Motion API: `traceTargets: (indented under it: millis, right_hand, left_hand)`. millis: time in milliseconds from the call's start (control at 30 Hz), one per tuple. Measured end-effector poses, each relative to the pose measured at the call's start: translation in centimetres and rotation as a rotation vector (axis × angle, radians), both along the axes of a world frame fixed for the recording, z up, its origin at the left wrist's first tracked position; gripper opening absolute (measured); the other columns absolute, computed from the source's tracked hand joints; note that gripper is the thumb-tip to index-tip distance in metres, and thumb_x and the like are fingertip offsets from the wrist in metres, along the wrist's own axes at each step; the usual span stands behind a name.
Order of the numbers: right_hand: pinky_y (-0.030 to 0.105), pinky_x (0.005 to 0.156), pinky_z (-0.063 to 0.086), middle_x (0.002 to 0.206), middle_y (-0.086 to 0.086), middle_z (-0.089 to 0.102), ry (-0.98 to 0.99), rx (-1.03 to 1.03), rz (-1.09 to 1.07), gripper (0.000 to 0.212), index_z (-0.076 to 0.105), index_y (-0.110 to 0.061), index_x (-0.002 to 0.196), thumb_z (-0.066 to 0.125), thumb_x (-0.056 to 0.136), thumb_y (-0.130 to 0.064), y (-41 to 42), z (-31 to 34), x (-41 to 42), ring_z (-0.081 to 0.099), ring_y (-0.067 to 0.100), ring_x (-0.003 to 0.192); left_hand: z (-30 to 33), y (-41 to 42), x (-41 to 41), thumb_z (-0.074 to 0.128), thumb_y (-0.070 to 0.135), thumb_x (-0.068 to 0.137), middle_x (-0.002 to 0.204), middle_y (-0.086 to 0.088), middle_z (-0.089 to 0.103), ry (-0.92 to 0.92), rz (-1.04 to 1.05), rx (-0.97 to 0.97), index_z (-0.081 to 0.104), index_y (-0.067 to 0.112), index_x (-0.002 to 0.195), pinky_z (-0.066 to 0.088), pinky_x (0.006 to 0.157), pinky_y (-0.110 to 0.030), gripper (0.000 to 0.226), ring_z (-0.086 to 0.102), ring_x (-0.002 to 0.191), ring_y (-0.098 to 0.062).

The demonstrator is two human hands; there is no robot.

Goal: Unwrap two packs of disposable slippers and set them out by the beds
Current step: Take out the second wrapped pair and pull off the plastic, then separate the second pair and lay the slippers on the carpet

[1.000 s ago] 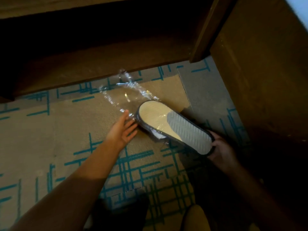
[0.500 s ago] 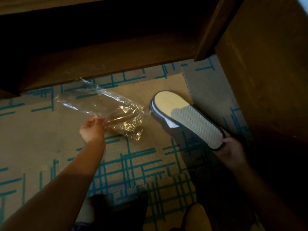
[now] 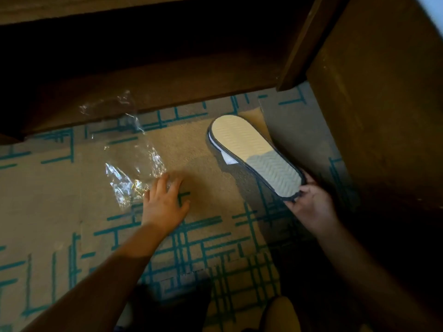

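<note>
- Our right hand (image 3: 311, 202) pinches the slippers (image 3: 254, 154) by one end, soles up and stacked, above the carpet (image 3: 60, 200) beside the wooden bed frame (image 3: 383, 116).
- Our left hand (image 3: 165, 202) hovers with fingers spread wide, holding nothing, at the edge of the empty plastic wrapper (image 3: 134, 168).
- To do this well, we should separate the pair and lay both flat, side by side.
- The uppers are hidden; the second pack is out of sight.
</note>
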State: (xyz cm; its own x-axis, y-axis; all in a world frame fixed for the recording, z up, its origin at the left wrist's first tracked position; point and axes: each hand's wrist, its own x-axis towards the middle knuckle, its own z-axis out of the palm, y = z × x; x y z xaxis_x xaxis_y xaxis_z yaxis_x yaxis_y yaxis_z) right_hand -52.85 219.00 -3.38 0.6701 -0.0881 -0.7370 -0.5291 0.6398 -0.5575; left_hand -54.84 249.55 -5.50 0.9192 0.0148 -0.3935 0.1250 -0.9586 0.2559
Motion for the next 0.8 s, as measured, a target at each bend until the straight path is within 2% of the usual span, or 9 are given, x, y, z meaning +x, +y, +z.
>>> traceTargets:
  millis: [100, 233, 367, 433, 500, 567, 667, 733, 800]
  right_hand:
    - [0.04, 0.079, 0.047, 0.107, 0.01, 0.057, -0.012, -0.001, -0.001, 0.065, 0.047, -0.022, 0.122, 0.039, 0.062, 0.001, 0.4, 0.5, 0.1, 0.055, 0.026, 0.098]
    - [0.039, 0.076, 0.047, 0.107, 0.01, 0.057, -0.014, 0.02, -0.003, 0.054, 0.048, -0.023, 0.119, 0.032, 0.077, 0.006, 0.8, 1.0, 0.0, 0.055, 0.025, 0.097]
    - [0.04, 0.078, 0.048, 0.108, 0.01, 0.057, 0.0, 0.042, -0.012, 0.061, 0.052, -0.025, 0.113, 0.042, 0.058, 0.0, 1.3, 1.4, -0.2, 0.056, 0.026, 0.098]
    - [0.04, 0.079, 0.048, 0.109, 0.01, 0.057, 0.001, 0.046, -0.013, 0.054, 0.055, -0.026, 0.106, 0.042, 0.061, 0.002, 1.5, 1.6, -0.2, 0.056, 0.026, 0.099]
    - [0.039, 0.079, 0.049, 0.111, 0.01, 0.057, -0.02, 0.015, 0.008, 0.053, 0.054, -0.026, 0.109, 0.035, 0.074, 0.009, 1.9, 1.6, -0.2, 0.056, 0.026, 0.1]
    - [0.038, 0.08, 0.05, 0.114, 0.009, 0.057, -0.085, -0.08, 0.061, 0.054, 0.051, -0.023, 0.117, 0.029, 0.081, 0.012, 2.6, 2.0, -0.3, 0.056, 0.025, 0.103]
    - [0.032, 0.077, 0.052, 0.112, 0.005, 0.06, -0.24, -0.226, 0.113, 0.055, 0.051, -0.02, 0.12, 0.033, 0.08, 0.014, 4.5, 2.9, -0.8, 0.059, 0.02, 0.102]
    - [0.025, 0.073, 0.054, 0.112, 0.002, 0.062, -0.318, -0.287, 0.14, 0.054, 0.056, -0.027, 0.112, 0.042, 0.077, 0.013, 5.8, 3.4, -1.4, 0.06, 0.016, 0.1]
    - [0.02, 0.073, 0.053, 0.118, 0.002, 0.061, -0.375, -0.358, 0.22, 0.055, 0.059, -0.04, 0.105, 0.053, 0.073, 0.005, 6.7, 3.6, -2.0, 0.06, 0.015, 0.103]
  left_hand:
    - [-0.7, -0.4, -1.0, 0.047, 0.047, 0.085, 0.153, -0.01, 0.018, 0.026, -0.027, 0.032, 0.025, 0.024, 0.141, 0.02, 0.114, -0.054, 0.064, 0.018, 0.141, -0.031]
    - [-0.4, 0.4, -1.3, 0.048, 0.045, 0.085, 0.144, -0.008, 0.038, -0.051, -0.06, 0.145, 0.039, 0.017, 0.134, 0.014, 0.114, -0.057, 0.057, 0.027, 0.137, -0.03]
    - [-0.1, 1.3, -1.2, 0.038, 0.05, 0.08, 0.139, -0.012, 0.043, -0.117, -0.042, 0.146, 0.046, 0.017, 0.128, 0.018, 0.111, -0.06, 0.058, 0.034, 0.131, -0.033]
    - [0.4, 0.8, -1.2, 0.043, 0.047, 0.078, 0.139, -0.013, 0.039, -0.216, 0.05, 0.081, 0.049, 0.018, 0.124, 0.022, 0.108, -0.058, 0.054, 0.035, 0.128, -0.034]
    - [0.9, -0.9, -1.1, 0.049, 0.044, 0.078, 0.136, -0.013, 0.04, -0.308, 0.183, -0.048, 0.049, 0.017, 0.122, 0.028, 0.104, -0.054, 0.051, 0.038, 0.124, -0.032]
    - [1.9, -3.7, -0.3, 0.047, 0.046, 0.081, 0.132, -0.012, 0.046, -0.294, 0.373, -0.352, 0.047, 0.017, 0.124, 0.036, 0.103, -0.048, 0.052, 0.044, 0.121, -0.029]
    - [5.0, -8.7, 1.4, 0.049, 0.046, 0.086, 0.134, -0.007, 0.049, 0.087, 0.673, -0.895, 0.043, 0.018, 0.129, 0.039, 0.103, -0.044, 0.051, 0.048, 0.12, -0.022]
    - [6.5, -11.1, 2.2, 0.052, 0.046, 0.085, 0.125, 0.0, 0.054, 0.279, 0.73, -1.063, 0.047, 0.018, 0.122, 0.04, 0.094, -0.035, 0.046, 0.052, 0.108, -0.014]
    - [6.9, -12.2, 2.6, 0.06, 0.048, 0.079, 0.121, 0.004, 0.056, 0.317, 0.774, -1.115, 0.048, 0.024, 0.121, 0.042, 0.085, -0.035, 0.05, 0.053, 0.107, -0.014]
